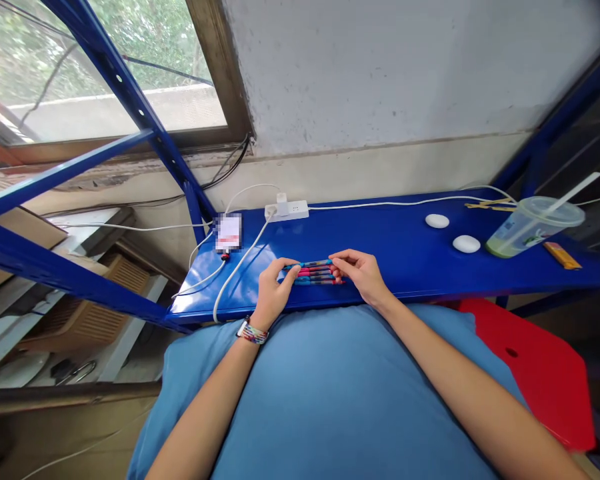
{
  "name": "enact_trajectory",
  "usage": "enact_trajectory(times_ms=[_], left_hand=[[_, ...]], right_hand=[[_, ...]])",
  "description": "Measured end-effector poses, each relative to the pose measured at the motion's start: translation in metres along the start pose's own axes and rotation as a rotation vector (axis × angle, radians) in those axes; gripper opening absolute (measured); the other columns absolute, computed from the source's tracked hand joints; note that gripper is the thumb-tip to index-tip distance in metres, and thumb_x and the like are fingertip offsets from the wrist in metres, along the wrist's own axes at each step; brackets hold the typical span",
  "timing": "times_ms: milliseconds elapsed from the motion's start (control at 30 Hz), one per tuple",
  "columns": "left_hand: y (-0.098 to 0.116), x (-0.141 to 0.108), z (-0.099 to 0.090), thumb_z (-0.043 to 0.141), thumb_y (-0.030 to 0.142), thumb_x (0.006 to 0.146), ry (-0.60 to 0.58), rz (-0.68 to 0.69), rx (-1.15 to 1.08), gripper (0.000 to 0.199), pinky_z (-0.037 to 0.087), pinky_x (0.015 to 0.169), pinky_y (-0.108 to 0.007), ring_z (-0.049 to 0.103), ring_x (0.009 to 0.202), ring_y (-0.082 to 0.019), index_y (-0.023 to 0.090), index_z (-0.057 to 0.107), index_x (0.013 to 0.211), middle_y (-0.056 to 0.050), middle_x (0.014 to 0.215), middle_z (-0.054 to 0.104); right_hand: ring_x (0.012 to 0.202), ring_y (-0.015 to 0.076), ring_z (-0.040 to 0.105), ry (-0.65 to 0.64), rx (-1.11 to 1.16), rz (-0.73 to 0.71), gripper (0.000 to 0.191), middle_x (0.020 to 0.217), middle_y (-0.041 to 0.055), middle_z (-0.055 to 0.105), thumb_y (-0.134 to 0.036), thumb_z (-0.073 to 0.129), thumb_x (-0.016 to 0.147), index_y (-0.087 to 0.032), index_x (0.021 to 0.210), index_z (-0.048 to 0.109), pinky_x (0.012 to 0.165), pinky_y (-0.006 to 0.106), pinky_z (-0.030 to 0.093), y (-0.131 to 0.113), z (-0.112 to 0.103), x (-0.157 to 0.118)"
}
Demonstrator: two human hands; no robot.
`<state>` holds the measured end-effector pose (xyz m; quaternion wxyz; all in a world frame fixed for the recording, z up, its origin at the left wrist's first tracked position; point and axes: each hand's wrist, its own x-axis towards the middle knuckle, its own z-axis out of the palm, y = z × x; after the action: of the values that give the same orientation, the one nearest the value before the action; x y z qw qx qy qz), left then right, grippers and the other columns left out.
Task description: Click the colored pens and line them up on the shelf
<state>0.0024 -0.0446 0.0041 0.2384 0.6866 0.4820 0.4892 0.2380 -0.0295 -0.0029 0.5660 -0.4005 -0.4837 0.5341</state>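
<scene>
Several pens (316, 273) with blue and pink parts lie side by side near the front edge of the blue table (370, 233). My left hand (276, 287) is closed on the left end of the farthest pen (313, 264), thumb on the near side. At its right end, my right hand (363, 275) pinches the same pen between thumb and fingertips. The other right fingers curl beside the ends of the nearer pens. A watch with a patterned band is on my left wrist.
A white power strip (293, 211) with cables and a plugged-in, blurred-out device (229, 231) sit left. Two white oval objects (466, 245), a plastic cup (535, 227) with a straw and a yellow packet (563, 256) stand right. A red stool (540, 373) is below.
</scene>
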Motion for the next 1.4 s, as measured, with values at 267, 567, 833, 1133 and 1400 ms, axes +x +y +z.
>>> enact_trajectory(times_ms=[267,567,833,1133,1400], left_hand=[[-0.005,0.0,0.001,0.052,0.054,0.11,0.026,-0.108,-0.055,0.056,0.048,0.07,-0.033,0.053,0.064,-0.017,0.023,0.056,0.063,0.001,0.062,0.053],[-0.016,0.01,0.004,0.072,0.054,0.1,0.064,-0.073,-0.205,0.038,0.056,0.081,-0.033,0.069,0.077,-0.019,0.021,0.076,0.082,-0.004,0.083,0.076],[-0.014,0.01,0.005,0.083,0.047,0.091,0.058,-0.057,-0.242,0.032,0.057,0.081,-0.032,0.071,0.083,-0.019,0.023,0.08,0.111,-0.003,0.095,0.079],[-0.015,0.012,0.005,0.077,0.045,0.096,0.078,-0.083,-0.278,0.025,0.056,0.08,-0.033,0.073,0.079,-0.02,0.022,0.076,0.105,-0.001,0.079,0.076],[-0.019,0.014,0.005,0.068,0.056,0.101,0.089,-0.131,-0.237,0.047,0.055,0.076,-0.032,0.07,0.071,-0.019,0.021,0.07,0.069,-0.003,0.066,0.071]], right_hand=[[0.065,0.0208,0.074,-0.056,-0.039,-0.042,0.033,0.078,0.0042,0.079,-0.052,0.094,0.08,-0.024,0.095,0.087,0.066,0.037,0.066,0.001,0.002,-0.005],[0.064,0.0185,0.07,0.035,0.101,-0.011,0.04,0.074,0.0035,0.077,-0.053,0.1,0.071,-0.021,0.09,0.085,0.065,0.036,0.063,0.002,-0.002,0.006],[0.065,0.0171,0.069,0.058,0.121,-0.009,0.037,0.076,0.0038,0.077,-0.05,0.098,0.073,-0.021,0.091,0.085,0.065,0.034,0.062,0.012,-0.003,0.008],[0.064,0.0164,0.067,0.074,0.153,0.009,0.038,0.075,0.0039,0.076,-0.049,0.099,0.07,-0.02,0.09,0.085,0.064,0.033,0.061,0.012,-0.002,0.007],[0.066,0.0166,0.067,0.088,0.169,0.02,0.036,0.075,0.0036,0.075,-0.047,0.098,0.071,-0.02,0.091,0.086,0.064,0.033,0.06,0.011,-0.002,0.008]])
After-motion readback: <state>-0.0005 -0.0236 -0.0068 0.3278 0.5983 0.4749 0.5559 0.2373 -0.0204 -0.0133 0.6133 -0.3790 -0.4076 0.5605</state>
